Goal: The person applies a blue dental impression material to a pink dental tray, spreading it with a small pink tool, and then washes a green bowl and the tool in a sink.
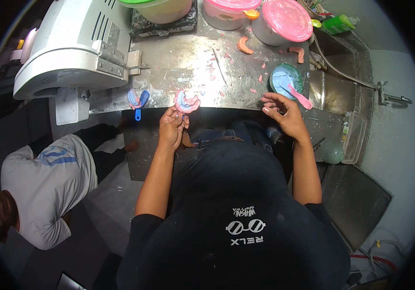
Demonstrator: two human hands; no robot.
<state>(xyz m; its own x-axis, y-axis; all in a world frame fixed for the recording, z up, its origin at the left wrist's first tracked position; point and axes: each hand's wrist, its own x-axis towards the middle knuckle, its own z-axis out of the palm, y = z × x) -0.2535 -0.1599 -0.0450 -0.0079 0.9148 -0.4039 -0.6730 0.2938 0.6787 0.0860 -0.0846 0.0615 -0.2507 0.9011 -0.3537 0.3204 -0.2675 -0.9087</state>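
My left hand (172,128) grips a dental impression tray (188,100) filled with pink and pale blue material, raised at the bench's front edge. My right hand (282,113) is open and empty, fingers loosely curved, just below and left of a green bowl (279,84) of pale blue mixture with a pink spatula (302,100) resting in it. A second tray (140,101) with a blue handle and pink and blue material lies at the bench edge, left of my left hand. A thin metal tool (219,67) lies on the steel bench (164,58), with pink scraps around it.
A white machine (72,43) stands at left. Lidded tubs (280,21) line the back, near orange pieces (243,45) and a green bottle (337,24). A sink (337,87) with a hose is at right. Another person (48,183) in a pale shirt is low at left.
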